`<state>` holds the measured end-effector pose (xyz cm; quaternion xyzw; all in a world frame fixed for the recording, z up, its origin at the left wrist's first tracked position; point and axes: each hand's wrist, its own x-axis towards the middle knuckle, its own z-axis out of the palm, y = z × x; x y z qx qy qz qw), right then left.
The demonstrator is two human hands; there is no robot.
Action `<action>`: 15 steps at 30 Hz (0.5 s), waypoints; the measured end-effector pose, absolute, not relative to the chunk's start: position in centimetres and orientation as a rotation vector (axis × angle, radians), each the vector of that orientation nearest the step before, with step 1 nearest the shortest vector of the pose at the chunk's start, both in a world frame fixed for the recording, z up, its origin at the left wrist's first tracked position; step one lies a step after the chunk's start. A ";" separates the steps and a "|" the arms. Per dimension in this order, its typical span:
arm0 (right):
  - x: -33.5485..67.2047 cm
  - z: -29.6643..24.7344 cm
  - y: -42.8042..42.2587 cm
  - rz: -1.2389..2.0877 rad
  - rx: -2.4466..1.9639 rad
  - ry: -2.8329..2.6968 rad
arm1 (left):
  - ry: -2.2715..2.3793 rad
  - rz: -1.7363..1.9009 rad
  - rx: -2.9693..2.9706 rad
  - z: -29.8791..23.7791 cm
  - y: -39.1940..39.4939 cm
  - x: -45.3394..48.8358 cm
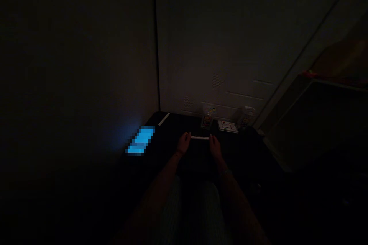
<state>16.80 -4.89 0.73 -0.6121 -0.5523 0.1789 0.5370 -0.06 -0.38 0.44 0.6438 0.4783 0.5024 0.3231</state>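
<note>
The scene is very dark. A slim white stick, shaped much like a marker, lies level between my hands over the dark table. My left hand is closed on its left end. Its right end is in the fingers of my right hand, also closed. Fine markings on the stick are too dim to read. Just beyond my right hand sits a flat stack of similar white sticks.
A second white stick lies at the table's back left, near a glowing blue, pixelated rectangle. Two clear containers stand at the back against the pale wall. A dark shelf-like shape is at right.
</note>
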 end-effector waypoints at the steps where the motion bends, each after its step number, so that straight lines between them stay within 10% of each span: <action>1: 16.8 0.8 -4.9 0.420 -1.462 -1.306 | 1.258 1.319 1.684 0.5 -0.5 0.0; 15: 16.8 0.8 -5.0 0.390 -1.521 -1.303 | 1.216 1.290 1.663 1.5 -1.1 -0.2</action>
